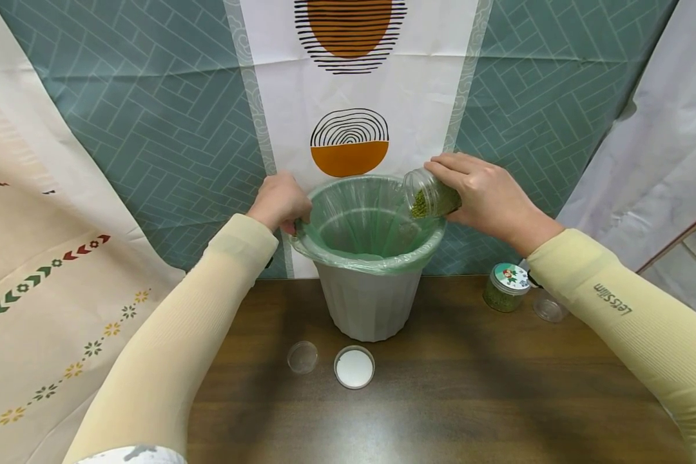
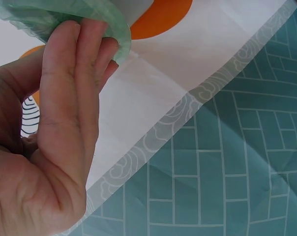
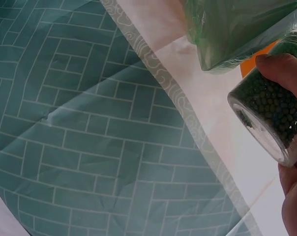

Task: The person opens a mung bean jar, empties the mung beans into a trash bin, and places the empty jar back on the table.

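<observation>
A grey trash bin (image 1: 368,299) stands on the table, lined with a translucent green plastic bag (image 1: 354,222) folded over its rim. At the bin's left edge my left hand (image 1: 280,198) grips the bagged rim; in the left wrist view its fingers (image 2: 62,88) reach up to the green film. My right hand (image 1: 483,193) holds a clear jar of green beans (image 1: 434,194), tipped sideways over the rim's right side with its mouth toward the bin. Seen from the right wrist, the beans lie against the jar's lower wall, and the thumb (image 3: 281,66) presses its side.
On the brown table (image 1: 441,399), a clear lid (image 1: 303,357) and a round dish with white contents (image 1: 354,368) lie before the bin. A second jar of green contents (image 1: 504,288) with a picture lid stands at right, near another clear lid (image 1: 550,307). Patterned cloth hangs behind.
</observation>
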### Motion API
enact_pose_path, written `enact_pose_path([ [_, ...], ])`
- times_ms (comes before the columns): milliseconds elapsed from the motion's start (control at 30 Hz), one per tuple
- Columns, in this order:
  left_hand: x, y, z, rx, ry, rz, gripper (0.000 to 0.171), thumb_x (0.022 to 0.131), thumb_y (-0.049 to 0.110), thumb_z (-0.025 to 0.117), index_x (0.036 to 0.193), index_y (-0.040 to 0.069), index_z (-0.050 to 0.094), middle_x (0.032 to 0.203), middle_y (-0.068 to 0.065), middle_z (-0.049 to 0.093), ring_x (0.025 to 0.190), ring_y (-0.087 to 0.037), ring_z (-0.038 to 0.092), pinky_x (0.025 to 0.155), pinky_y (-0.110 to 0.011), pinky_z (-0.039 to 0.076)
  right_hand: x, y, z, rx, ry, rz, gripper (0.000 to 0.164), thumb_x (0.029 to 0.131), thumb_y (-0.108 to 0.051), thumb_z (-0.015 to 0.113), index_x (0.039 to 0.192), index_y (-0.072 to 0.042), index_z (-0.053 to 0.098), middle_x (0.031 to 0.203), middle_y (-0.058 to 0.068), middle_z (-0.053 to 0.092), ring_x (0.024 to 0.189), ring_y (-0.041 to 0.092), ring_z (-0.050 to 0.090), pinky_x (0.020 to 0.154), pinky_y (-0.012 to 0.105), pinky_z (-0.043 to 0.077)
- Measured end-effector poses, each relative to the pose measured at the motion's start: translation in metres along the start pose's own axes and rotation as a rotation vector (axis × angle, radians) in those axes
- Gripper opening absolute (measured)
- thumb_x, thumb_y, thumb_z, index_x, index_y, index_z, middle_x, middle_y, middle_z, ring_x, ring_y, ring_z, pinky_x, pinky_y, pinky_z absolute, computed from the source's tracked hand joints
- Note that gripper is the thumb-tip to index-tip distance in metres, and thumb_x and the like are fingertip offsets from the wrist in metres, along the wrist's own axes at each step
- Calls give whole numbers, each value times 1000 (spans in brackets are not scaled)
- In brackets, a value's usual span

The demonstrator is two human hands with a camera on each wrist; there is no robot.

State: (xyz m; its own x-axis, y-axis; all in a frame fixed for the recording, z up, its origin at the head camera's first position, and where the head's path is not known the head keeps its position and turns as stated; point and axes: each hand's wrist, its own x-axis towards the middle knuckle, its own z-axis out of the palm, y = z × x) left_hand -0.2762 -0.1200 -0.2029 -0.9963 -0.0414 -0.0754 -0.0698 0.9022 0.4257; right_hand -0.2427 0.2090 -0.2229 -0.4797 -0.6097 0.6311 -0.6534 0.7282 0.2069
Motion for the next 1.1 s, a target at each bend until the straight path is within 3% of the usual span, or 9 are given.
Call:
enact_pose_path([
  [533,-2,0,0,6,8,17,15,70,5,63,56,7,58,46,-7,57,56,-26,69,42,-28,51,-2,0,1,0,-11,21,88,49,-7,90,130,-9,55,129,11,56,119,30,54,96,46,48],
  [1100,-1,0,0,-12,5,3,3,70,5,64,67,3,63,48,-8,58,52,-24,68,46,-31,53,1,-1,-4,-4,-17,30,88,49,-7,90,130,-9,54,130,10,56,120,30,53,98,46,47],
])
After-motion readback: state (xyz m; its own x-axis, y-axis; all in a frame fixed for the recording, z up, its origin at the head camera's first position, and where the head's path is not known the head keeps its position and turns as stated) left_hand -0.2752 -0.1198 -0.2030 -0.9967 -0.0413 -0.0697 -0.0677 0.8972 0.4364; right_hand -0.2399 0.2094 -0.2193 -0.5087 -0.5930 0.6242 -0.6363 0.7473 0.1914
